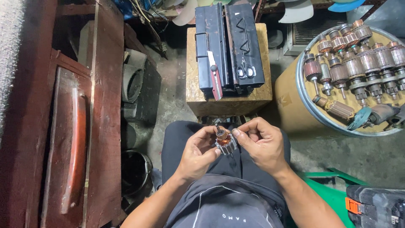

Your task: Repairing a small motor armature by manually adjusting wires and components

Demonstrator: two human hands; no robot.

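1. Small motor armature (225,142) is sitting between both hands, over the lap, commutator end tilted up, likely for inspection.
2. Left hand (197,154) is cradling its slotted core.
3. Right hand (261,143) is pinching near its top.
4. Scissors (244,69) are lying on the black cases (230,46) ahead of the hands; more armatures (358,63) are filling the drum lid (300,84) to the right.

Armature (224,142) partly behind fingers (213,137)

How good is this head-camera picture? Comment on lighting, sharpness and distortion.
Head view: even, soft light, no hard glare; the left hand, right hand and small motor armature between them are sharp; dark shadow fills the gap beside the red cabinet; wide-angle bending shows at the drum edge.
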